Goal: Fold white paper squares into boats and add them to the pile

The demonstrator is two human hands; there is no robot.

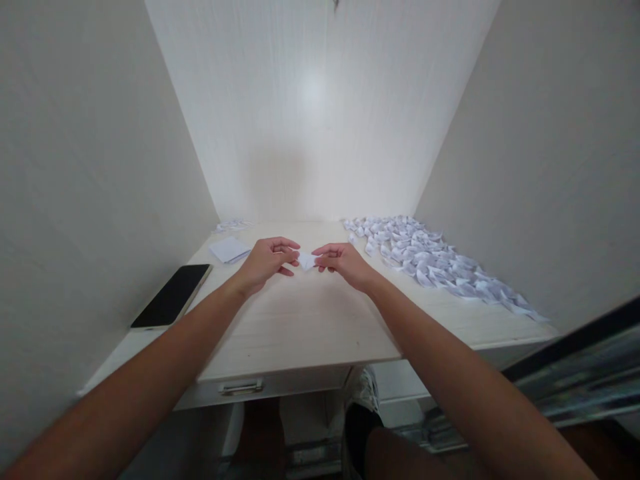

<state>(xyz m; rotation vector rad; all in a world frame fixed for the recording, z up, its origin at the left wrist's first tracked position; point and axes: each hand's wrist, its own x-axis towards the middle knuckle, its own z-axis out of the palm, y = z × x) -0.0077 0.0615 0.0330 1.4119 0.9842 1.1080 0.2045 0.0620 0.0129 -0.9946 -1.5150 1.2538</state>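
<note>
A small piece of folded white paper [307,260] is held between my two hands, just above the middle of the white table. Its lower edge comes to a point. My left hand [270,260] pinches its left end between thumb and fingers. At the right end, my right hand [343,262] grips it the same way. The fingers cover both ends, so only the centre of the paper shows.
A large heap of folded white paper pieces [425,257] spreads along the right wall. On the left lie a stack of white paper sheets [229,250], some paper strips [233,225] and a dark-screened tablet or phone [173,295]. A drawer handle [241,387] sticks out below the table's front edge.
</note>
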